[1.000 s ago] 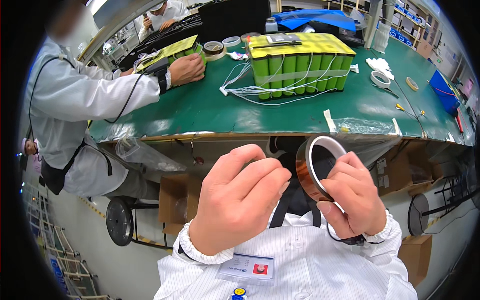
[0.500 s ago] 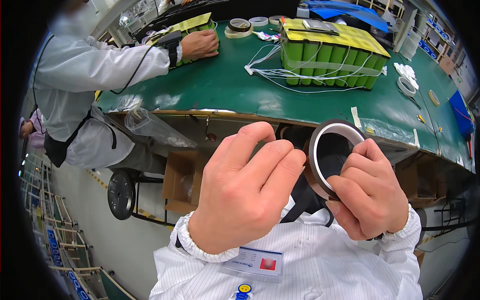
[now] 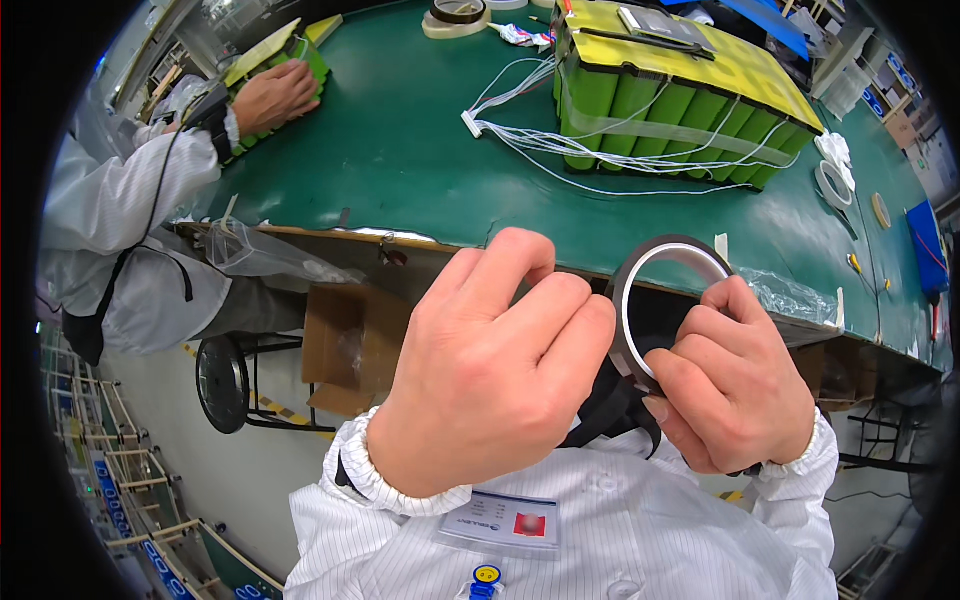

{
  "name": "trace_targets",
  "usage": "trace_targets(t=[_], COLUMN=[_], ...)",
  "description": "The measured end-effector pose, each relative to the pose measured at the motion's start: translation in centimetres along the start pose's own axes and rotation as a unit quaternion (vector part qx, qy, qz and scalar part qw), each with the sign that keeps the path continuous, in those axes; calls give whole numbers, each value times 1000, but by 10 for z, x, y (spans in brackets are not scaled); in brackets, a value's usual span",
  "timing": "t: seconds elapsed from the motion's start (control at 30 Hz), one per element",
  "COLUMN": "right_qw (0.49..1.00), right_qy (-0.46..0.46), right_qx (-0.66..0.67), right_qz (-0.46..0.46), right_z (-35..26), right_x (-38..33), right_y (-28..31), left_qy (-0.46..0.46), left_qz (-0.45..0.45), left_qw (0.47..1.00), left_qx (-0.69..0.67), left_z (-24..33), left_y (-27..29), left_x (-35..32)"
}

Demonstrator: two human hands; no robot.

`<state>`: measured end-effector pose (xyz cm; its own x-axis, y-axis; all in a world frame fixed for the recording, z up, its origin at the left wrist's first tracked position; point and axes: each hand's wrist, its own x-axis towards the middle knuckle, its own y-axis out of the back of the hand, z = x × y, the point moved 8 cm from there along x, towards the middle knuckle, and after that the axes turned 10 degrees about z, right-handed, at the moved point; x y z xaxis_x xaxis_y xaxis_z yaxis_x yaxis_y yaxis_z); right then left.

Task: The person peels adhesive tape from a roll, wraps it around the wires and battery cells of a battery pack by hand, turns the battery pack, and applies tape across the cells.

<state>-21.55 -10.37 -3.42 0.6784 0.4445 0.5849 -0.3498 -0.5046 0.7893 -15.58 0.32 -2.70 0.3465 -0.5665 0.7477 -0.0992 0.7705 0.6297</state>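
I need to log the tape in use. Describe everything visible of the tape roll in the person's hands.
The tape roll is a thin ring of dark brown, glossy tape on a pale inner core, with a wide open centre. It is held on edge, tilted, in front of the person's chest, just below the near edge of the green table. The right hand grips its lower right rim with thumb and fingers; the left hand meets its left side, fingertips hidden behind knuckles.

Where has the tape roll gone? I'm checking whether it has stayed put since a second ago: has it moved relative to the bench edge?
Yes. The tape roll now sits lower against the green bench edge, nearer the chest.
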Motion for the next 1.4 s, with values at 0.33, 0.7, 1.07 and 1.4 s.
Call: trace_targets(t=[0.33, 0.7, 1.07, 1.4], right_qw=[980, 688, 661, 560], right_qy=[-50, -285, -289, -245], right_qx=[189, 658, 669, 772], right_qz=[30, 108, 180, 176], right_z=[34, 65, 75, 69], right_x=[-8, -17, 5, 1], right_y=[-7, -30, -92, -113], left_qy=[63, 302, 405, 400], left_qz=[44, -22, -9, 55], left_qw=[991, 863, 741, 771], left_qx=[-109, -404, -535, -493], left_z=[-25, -48, -27, -26], left_y=[-13, -19, -23, -23], left_x=[-2, -18, -58, -47])
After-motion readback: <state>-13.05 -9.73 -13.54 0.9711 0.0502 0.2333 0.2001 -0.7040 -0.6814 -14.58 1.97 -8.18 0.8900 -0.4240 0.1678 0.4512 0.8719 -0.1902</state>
